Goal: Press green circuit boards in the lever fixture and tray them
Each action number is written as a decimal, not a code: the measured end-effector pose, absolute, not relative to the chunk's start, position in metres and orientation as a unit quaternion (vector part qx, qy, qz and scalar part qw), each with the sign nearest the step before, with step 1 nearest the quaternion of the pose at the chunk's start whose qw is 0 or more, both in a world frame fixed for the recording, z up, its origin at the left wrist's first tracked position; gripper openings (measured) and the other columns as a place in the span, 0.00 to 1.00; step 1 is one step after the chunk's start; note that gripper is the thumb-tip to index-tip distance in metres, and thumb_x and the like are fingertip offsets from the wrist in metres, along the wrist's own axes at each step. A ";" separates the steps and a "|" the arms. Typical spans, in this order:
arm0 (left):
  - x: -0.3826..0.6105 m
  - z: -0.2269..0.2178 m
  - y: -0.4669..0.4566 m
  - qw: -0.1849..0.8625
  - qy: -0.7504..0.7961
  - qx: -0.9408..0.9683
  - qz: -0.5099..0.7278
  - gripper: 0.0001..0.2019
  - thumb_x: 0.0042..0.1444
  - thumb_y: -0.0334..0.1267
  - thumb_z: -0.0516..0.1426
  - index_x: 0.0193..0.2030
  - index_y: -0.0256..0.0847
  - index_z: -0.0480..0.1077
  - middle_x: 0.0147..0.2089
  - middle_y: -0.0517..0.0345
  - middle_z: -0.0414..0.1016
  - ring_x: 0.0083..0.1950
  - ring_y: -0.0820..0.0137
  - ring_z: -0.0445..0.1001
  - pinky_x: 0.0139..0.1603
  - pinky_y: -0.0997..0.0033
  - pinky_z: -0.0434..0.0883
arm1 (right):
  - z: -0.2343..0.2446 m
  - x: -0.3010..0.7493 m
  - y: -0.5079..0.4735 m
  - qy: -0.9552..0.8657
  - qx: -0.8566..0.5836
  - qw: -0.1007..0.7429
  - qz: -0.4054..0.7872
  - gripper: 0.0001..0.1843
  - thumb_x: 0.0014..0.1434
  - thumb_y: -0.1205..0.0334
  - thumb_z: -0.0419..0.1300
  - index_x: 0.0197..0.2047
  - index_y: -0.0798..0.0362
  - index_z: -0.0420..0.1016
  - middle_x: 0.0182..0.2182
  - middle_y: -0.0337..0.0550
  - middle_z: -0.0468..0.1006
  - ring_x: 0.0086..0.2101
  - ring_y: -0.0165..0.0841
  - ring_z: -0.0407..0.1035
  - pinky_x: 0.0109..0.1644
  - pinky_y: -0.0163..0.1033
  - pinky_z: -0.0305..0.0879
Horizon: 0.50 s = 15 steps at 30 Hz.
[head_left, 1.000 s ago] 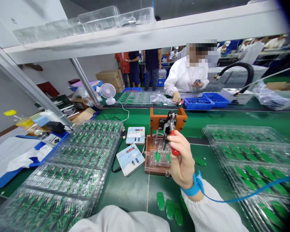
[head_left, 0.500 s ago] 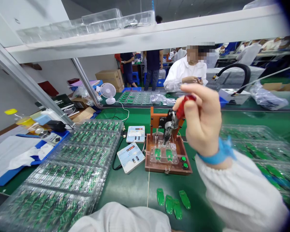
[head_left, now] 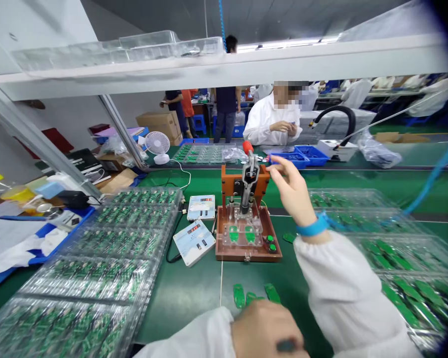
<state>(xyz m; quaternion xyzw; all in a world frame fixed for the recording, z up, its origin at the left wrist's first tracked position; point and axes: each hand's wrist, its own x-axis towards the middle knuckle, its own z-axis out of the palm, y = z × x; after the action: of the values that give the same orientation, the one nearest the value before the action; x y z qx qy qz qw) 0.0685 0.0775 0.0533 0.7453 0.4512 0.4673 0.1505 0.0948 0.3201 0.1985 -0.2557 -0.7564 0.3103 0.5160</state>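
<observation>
A brown test jig (head_left: 246,251) stands at the middle of the green bench, with two small green boards (head_left: 241,234) under its clear plate. Its clamp lever (head_left: 249,174) stands upright, red knob on top. My right hand (head_left: 291,191) is open just right of the lever, fingertips stretched toward it without touching; a blue wrist strap (head_left: 313,226) circles the wrist. My left hand (head_left: 265,330) is at the bottom edge, fingers curled on a small dark piece I cannot make out. Loose green boards (head_left: 239,296) lie just beyond it.
Clear trays of green boards (head_left: 108,248) fill the left; more trays (head_left: 381,243) lie on the right. Two small meters (head_left: 194,241) sit left of the jig. A white fan (head_left: 157,144) and blue bins (head_left: 302,156) stand behind. A co-worker in white (head_left: 269,124) sits across.
My right hand swung the red-handled lever from low up to upright, then let go and opened. My left hand has come into view at the bottom.
</observation>
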 end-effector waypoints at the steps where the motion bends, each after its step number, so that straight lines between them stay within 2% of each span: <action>1: 0.056 0.059 0.079 0.134 0.467 0.716 0.502 0.15 0.67 0.44 0.56 0.29 0.42 0.70 0.27 0.60 0.75 0.30 0.73 0.74 0.33 0.72 0.72 | 0.181 0.107 0.313 -0.752 -0.279 0.517 0.300 0.22 0.69 0.47 0.56 0.61 0.47 0.69 0.49 0.47 0.79 0.50 0.40 0.73 0.51 0.46 0.71; 4: 0.003 0.077 0.087 0.046 0.592 0.604 0.532 0.10 0.67 0.36 0.55 0.33 0.42 0.71 0.32 0.56 0.76 0.36 0.68 0.75 0.39 0.66 0.73 | 0.130 0.131 0.289 -0.781 -0.322 0.458 0.277 0.16 0.70 0.49 0.54 0.51 0.49 0.76 0.48 0.48 0.80 0.49 0.41 0.73 0.51 0.48 0.72; 6: -0.030 0.083 0.097 0.005 0.651 0.590 0.478 0.08 0.69 0.37 0.54 0.45 0.42 0.74 0.46 0.50 0.78 0.51 0.62 0.75 0.53 0.56 0.74 | 0.104 0.133 0.273 -0.811 -0.314 0.410 0.276 0.15 0.69 0.51 0.55 0.46 0.49 0.79 0.46 0.48 0.81 0.49 0.43 0.73 0.56 0.52 0.70; 7: -0.043 0.084 0.104 -0.003 0.672 0.592 0.446 0.11 0.69 0.38 0.54 0.54 0.42 0.73 0.56 0.46 0.75 0.60 0.58 0.72 0.61 0.50 0.71 | 0.095 0.131 0.266 -0.821 -0.306 0.394 0.277 0.14 0.68 0.52 0.56 0.45 0.49 0.80 0.46 0.48 0.81 0.50 0.44 0.72 0.58 0.54 0.68; 9: -0.059 0.081 0.118 -0.003 0.701 0.602 0.381 0.19 0.70 0.41 0.53 0.64 0.42 0.67 0.68 0.43 0.65 0.72 0.53 0.60 0.70 0.42 0.63 | 0.084 0.125 0.254 -0.836 -0.297 0.367 0.279 0.14 0.67 0.55 0.56 0.47 0.49 0.81 0.50 0.50 0.80 0.55 0.47 0.69 0.63 0.58 0.64; 12: -0.063 0.074 0.134 0.005 0.718 0.613 0.330 0.18 0.70 0.40 0.51 0.64 0.42 0.67 0.73 0.44 0.58 0.76 0.50 0.51 0.73 0.39 0.57 | 0.082 0.116 0.247 -0.843 -0.295 0.339 0.296 0.13 0.65 0.58 0.57 0.48 0.50 0.80 0.55 0.52 0.77 0.60 0.50 0.64 0.65 0.63 0.60; 15: -0.059 0.073 0.138 -0.004 0.702 0.615 0.359 0.15 0.70 0.38 0.51 0.59 0.40 0.69 0.69 0.44 0.63 0.75 0.52 0.53 0.73 0.41 0.58 | 0.087 0.113 0.248 -0.832 -0.294 0.331 0.334 0.11 0.64 0.60 0.59 0.47 0.51 0.78 0.56 0.52 0.76 0.62 0.49 0.62 0.67 0.61 0.58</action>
<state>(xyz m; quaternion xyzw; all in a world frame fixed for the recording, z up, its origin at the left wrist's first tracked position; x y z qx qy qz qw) -0.0592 0.1379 0.0733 0.6148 0.7023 0.3589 -0.0043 0.1129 0.2476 0.0866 -0.2936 -0.8322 0.3343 0.3310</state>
